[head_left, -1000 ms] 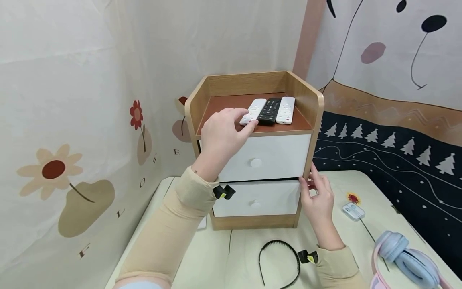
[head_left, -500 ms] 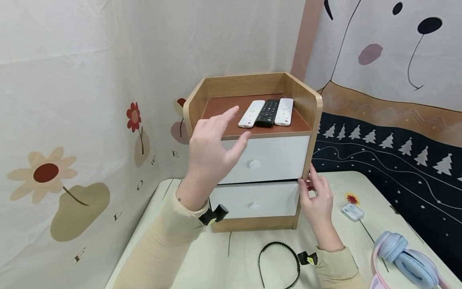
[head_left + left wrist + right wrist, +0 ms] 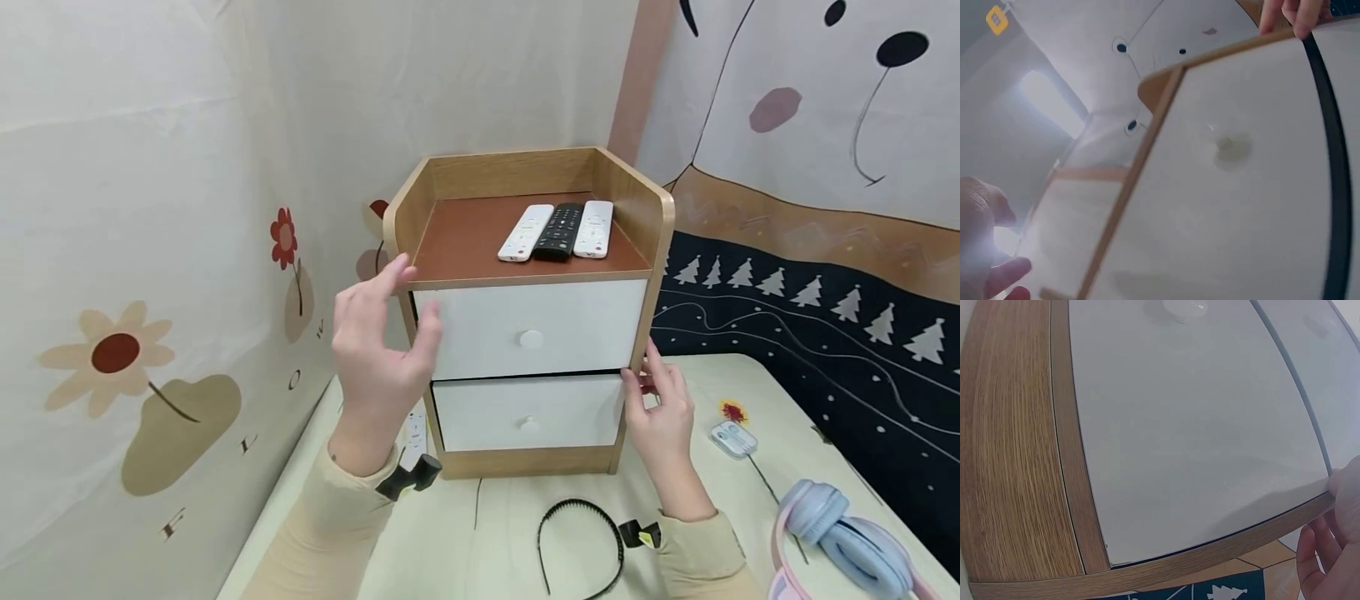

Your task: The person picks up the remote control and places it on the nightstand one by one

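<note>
A small wooden cabinet (image 3: 527, 461) with two white drawers stands on the table, both drawers closed. On its brown top shelf lie a white remote control (image 3: 526, 233), a black remote control (image 3: 558, 232) and a second white remote control (image 3: 593, 229), side by side toward the right. My left hand (image 3: 381, 354) hovers at the cabinet's left front, thumb and fingers spread apart and holding nothing. At the right side, my right hand (image 3: 662, 414) grips the cabinet's edge near the gap between the drawers, thumb in front and fingers against the side, as the right wrist view also shows.
A black headband (image 3: 621, 550) lies before the cabinet. To the right are earphones in a clear case (image 3: 733, 439) and blue-and-pink headphones (image 3: 862, 546). A white item (image 3: 415, 433) shows beside the cabinet's lower left. Printed fabric (image 3: 187, 167) hangs close behind and at the left.
My left hand has moved from beside the left white remote, leftward and down past the cabinet's left front edge. The remotes lie as before, and my right hand has stayed in place.
</note>
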Demonstrator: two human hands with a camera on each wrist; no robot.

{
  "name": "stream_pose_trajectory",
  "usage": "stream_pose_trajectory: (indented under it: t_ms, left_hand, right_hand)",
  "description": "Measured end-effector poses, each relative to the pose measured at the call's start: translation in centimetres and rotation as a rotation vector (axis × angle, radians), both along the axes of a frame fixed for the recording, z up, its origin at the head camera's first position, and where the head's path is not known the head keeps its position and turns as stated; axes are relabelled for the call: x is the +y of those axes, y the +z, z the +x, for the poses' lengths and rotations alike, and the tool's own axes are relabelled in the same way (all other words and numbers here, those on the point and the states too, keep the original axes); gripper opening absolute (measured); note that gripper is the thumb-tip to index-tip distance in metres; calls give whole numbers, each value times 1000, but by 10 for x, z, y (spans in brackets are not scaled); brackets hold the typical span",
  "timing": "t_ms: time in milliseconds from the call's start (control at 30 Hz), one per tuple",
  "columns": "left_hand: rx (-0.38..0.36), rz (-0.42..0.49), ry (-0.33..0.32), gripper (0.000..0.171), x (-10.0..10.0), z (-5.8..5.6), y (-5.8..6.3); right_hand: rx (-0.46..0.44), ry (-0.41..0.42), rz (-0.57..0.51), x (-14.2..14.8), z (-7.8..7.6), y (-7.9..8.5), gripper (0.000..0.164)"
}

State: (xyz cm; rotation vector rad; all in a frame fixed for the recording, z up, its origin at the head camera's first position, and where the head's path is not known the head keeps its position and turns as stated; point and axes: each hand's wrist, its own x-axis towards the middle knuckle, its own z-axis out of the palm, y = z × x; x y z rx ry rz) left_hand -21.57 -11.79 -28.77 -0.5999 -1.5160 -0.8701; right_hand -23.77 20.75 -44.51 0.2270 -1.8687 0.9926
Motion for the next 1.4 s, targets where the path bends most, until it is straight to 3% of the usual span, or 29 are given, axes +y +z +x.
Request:
stream_pose_trajectory:
  t_ms: [200, 433, 600, 800, 1100, 1400]
  left_hand:
    - [-66, 120, 18, 43, -22, -9, -28]
    - [-180, 137, 64, 45, -40, -20, -59]
    - [-305, 126, 104, 49, -53, -31, -88]
    - [-465, 77, 134, 55, -65, -44, -130]
    - [-821, -65, 210, 67, -72, -54, -186]
    - [-955, -151, 243, 70, -77, -56, -225]
  right_hand:
    - [10, 6, -6, 0, 1, 1, 65]
    - [13, 10, -5, -1, 0, 1, 65]
    - [4, 9, -11, -1, 0, 2, 65]
    - [10, 13, -10, -1, 1, 3, 65]
    - [7, 16, -13, 0, 1, 2, 64]
    - [19, 22, -12, 0, 0, 0, 65]
